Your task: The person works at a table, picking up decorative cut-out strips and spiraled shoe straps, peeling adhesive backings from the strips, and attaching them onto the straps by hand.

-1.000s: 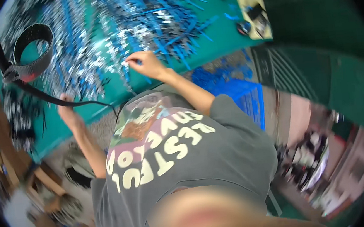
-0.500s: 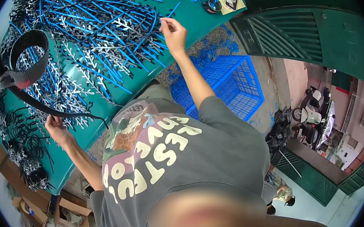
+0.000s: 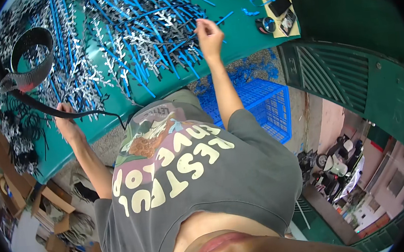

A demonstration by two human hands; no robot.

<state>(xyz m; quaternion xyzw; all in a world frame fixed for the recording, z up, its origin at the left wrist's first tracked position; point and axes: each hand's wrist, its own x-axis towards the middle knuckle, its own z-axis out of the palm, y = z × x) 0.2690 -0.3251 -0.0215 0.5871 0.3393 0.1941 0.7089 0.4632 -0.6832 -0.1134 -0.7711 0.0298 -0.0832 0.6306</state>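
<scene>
Artificial leafy stems (image 3: 121,41), black and silvery with bright blue stalks, lie heaped over a green-covered table (image 3: 107,98). My right hand (image 3: 211,40) is over the heap's right edge, thumb and fingers pinched together by the blue stalk ends. What it pinches is too small to make out. At the table's near left, my left hand (image 3: 69,123) has its fingers curled closed beside the silvery leaves, below a black strap (image 3: 59,112). Whatever lies between those fingers is hidden. A darker leafy bundle (image 3: 24,152) rests farther left at the table's edge.
A phone (image 3: 288,23), a dark flat object (image 3: 280,5) and a round dark container (image 3: 265,25) sit at the table's right end. Below that edge stands a blue plastic crate (image 3: 273,112). Cardboard boxes (image 3: 56,198) stand at the lower left. A black loop (image 3: 32,59) hangs across the view.
The view has turned, so the table's right end lies farther right and lower. Both hands stay pinched or curled closed. The right hand sits slightly farther over the heap.
</scene>
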